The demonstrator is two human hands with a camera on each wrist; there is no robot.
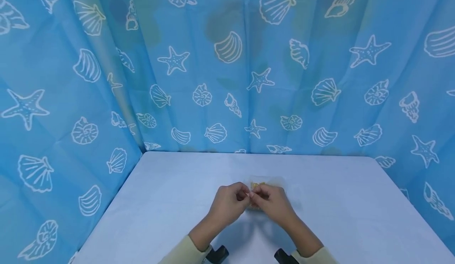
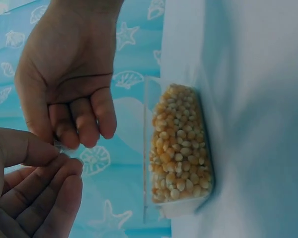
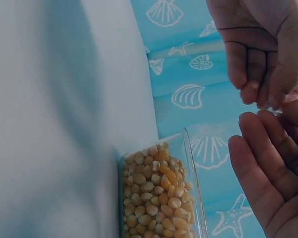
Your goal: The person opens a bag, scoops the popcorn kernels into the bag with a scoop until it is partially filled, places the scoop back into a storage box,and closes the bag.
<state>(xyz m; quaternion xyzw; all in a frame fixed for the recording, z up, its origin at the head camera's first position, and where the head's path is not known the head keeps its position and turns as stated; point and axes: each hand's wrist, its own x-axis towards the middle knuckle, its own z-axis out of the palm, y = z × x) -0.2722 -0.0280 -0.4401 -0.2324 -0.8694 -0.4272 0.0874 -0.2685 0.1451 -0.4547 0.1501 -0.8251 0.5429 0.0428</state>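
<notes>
My left hand point(image 1: 229, 202) and right hand point(image 1: 273, 202) meet fingertip to fingertip above the table. Between them they pinch a small, clear, shiny bit point(image 2: 63, 147), mostly covered by the fingers; I cannot tell what it is. The left wrist view has the left hand point(image 2: 35, 193) in the lower left corner and the right hand point(image 2: 72, 79) above it. Just beneath and beyond the hands stands a clear plastic box point(image 3: 192, 171), heaped with yellow corn kernels point(image 2: 179, 144). In the head view the hands partly hide this box.
The box stands on a white-covered table point(image 1: 170, 185). A blue curtain point(image 1: 199, 74) printed with white shells and starfish hangs behind the table and along its sides. Dark wrist-camera mounts point(image 1: 217, 254) stick out beneath the light sleeves point(image 1: 186, 252).
</notes>
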